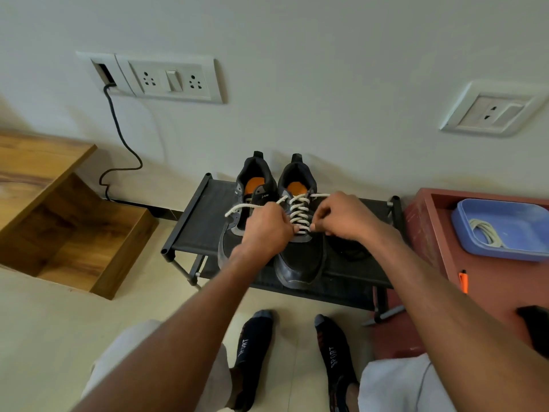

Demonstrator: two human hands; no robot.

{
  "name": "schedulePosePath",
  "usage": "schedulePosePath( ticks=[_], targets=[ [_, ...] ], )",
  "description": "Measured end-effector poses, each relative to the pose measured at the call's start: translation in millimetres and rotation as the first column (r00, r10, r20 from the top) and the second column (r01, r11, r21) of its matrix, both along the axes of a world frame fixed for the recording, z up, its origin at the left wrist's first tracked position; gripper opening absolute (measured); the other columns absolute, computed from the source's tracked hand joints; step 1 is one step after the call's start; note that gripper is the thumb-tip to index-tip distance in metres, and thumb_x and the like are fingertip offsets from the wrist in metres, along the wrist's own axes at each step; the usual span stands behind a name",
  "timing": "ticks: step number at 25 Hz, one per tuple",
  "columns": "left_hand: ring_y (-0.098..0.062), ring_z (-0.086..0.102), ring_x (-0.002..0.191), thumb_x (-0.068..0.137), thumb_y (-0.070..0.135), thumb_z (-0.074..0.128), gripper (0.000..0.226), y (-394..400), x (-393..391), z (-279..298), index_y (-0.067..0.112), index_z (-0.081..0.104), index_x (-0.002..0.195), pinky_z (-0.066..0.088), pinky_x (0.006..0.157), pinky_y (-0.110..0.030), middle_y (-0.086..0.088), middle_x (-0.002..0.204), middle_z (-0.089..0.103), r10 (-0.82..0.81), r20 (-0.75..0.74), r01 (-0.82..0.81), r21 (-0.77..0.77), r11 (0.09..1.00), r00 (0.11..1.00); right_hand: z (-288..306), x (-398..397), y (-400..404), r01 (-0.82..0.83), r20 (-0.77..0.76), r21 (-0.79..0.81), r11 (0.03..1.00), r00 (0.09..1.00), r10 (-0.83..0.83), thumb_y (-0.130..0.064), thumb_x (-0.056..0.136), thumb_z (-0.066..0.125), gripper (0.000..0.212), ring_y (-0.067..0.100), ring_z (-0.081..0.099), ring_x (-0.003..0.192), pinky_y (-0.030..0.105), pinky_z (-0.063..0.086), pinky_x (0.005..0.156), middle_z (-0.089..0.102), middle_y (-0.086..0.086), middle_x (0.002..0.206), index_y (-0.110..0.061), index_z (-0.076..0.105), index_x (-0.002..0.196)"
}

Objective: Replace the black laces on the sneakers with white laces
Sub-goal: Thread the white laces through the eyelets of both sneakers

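Observation:
Two black sneakers with orange insoles stand side by side on a low black rack (196,221), heels toward the wall. The right sneaker (300,263) carries a white lace (300,209) crossed through several eyelets. Its loose ends trail out left over the left sneaker (255,179) and right near the top eyelets. My left hand (266,227) and my right hand (341,217) sit over the lower rows, and each pinches the white lace near the toe end. The left sneaker is partly hidden behind my left hand, so I cannot tell its lacing.
A blue tray (505,215) with a coiled white lace (485,231) sits on a red-brown cabinet (421,221) at right. An orange marker (463,281) lies nearer me. A wooden shelf unit (74,233) stands left. My socked feet (255,346) rest on the floor below.

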State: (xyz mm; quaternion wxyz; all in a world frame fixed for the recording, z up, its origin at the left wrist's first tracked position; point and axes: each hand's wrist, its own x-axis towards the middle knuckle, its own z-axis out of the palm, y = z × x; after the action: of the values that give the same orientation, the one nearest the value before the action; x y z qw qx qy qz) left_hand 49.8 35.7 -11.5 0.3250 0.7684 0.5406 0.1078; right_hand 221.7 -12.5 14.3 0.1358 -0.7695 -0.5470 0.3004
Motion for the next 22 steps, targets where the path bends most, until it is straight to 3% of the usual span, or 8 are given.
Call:
schedulePosePath(
  ticks=[3, 7, 11, 14, 17, 20, 22],
  targets=[
    [-0.009, 0.063, 0.082, 0.091, 0.023, 0.079, 0.014, -13.5, 1.2, -13.8, 0.022, 0.066, 0.085, 0.051, 0.070, -0.030, 0.006, 0.084, 0.068, 0.152, 0.112, -0.152, -0.007, 0.988, 0.982, -6.4, -12.5, -9.9, 0.044, 0.039, 0.044, 0.998, 0.998, -0.045, -0.026, 0.083, 0.087, 0.007, 0.011, 0.068, 0.083, 0.030, 0.052, 0.080, 0.075, -0.007, 0.087, -0.026, 0.082, 0.088],
    [-0.013, 0.068, 0.087, 0.090, 0.023, 0.079, 0.011, -18.2, 5.9, -19.6, 0.023, 0.071, 0.083, 0.059, 0.083, -0.041, 0.007, 0.084, 0.072, 0.309, 0.217, -0.293, -0.101, 0.951, 0.926, -18.3, -18.5, -7.8, 0.148, 0.044, 0.084, 0.985, 0.987, -0.153, -0.025, 0.081, 0.089, 0.006, 0.016, 0.071, 0.088, 0.033, 0.057, 0.081, 0.078, -0.003, 0.088, -0.026, 0.083, 0.083],
    [-0.014, 0.068, 0.088, 0.093, 0.024, 0.075, 0.012, -14.5, 9.2, -22.1, 0.024, 0.071, 0.082, 0.059, 0.087, -0.046, 0.006, 0.085, 0.073, 0.287, 0.257, -0.259, -0.137, 0.956, 0.923, -26.7, -15.0, -3.6, 0.210, 0.025, 0.073, 0.975, 0.977, -0.212, -0.028, 0.078, 0.092, 0.011, 0.016, 0.072, 0.083, 0.034, 0.060, 0.082, 0.077, -0.002, 0.083, -0.026, 0.081, 0.078],
    [-0.012, 0.067, 0.087, 0.095, 0.025, 0.074, 0.011, -11.0, 6.5, -24.7, 0.025, 0.069, 0.085, 0.059, 0.084, -0.042, 0.006, 0.086, 0.072, 0.257, 0.240, -0.235, -0.115, 0.965, 0.936, -29.0, -15.3, -0.1, 0.219, 0.032, 0.081, 0.972, 0.974, -0.222, -0.028, 0.079, 0.091, 0.010, 0.016, 0.072, 0.082, 0.032, 0.058, 0.076, 0.075, -0.003, 0.080, -0.025, 0.082, 0.079],
    [-0.013, 0.068, 0.085, 0.093, 0.025, 0.078, 0.011, -6.1, 3.6, -27.2, 0.024, 0.069, 0.086, 0.058, 0.077, -0.036, 0.006, 0.084, 0.071, 0.234, 0.222, -0.216, -0.101, 0.971, 0.947, -31.8, -19.6, 0.2, 0.185, 0.085, 0.115, 0.976, 0.977, -0.195, -0.023, 0.090, 0.078, 0.014, 0.017, 0.069, 0.087, 0.029, 0.052, 0.071, 0.074, -0.007, 0.086, -0.031, 0.076, 0.078],
    [-0.011, 0.067, 0.083, 0.092, 0.027, 0.079, 0.012, -4.5, 1.9, -27.1, 0.023, 0.068, 0.088, 0.056, 0.075, -0.035, 0.006, 0.084, 0.071, 0.221, 0.208, -0.207, -0.086, 0.975, 0.953, -37.4, -29.3, -1.8, 0.234, 0.075, 0.130, 0.964, 0.967, -0.245, -0.022, 0.098, 0.064, 0.020, 0.021, 0.072, 0.076, 0.041, 0.061, 0.084, 0.072, -0.006, 0.082, -0.030, 0.072, 0.081],
    [-0.012, 0.066, 0.084, 0.096, 0.028, 0.073, 0.010, -4.4, 1.4, -26.1, 0.022, 0.067, 0.090, 0.055, 0.075, -0.034, 0.006, 0.085, 0.069, 0.226, 0.221, -0.214, -0.078, 0.974, 0.949, -37.0, -29.4, -2.3, 0.242, 0.075, 0.123, 0.962, 0.965, -0.252, -0.023, 0.102, 0.057, 0.020, 0.024, 0.074, 0.067, 0.044, 0.063, 0.082, 0.073, -0.001, 0.080, -0.026, 0.069, 0.086]
  ],
)
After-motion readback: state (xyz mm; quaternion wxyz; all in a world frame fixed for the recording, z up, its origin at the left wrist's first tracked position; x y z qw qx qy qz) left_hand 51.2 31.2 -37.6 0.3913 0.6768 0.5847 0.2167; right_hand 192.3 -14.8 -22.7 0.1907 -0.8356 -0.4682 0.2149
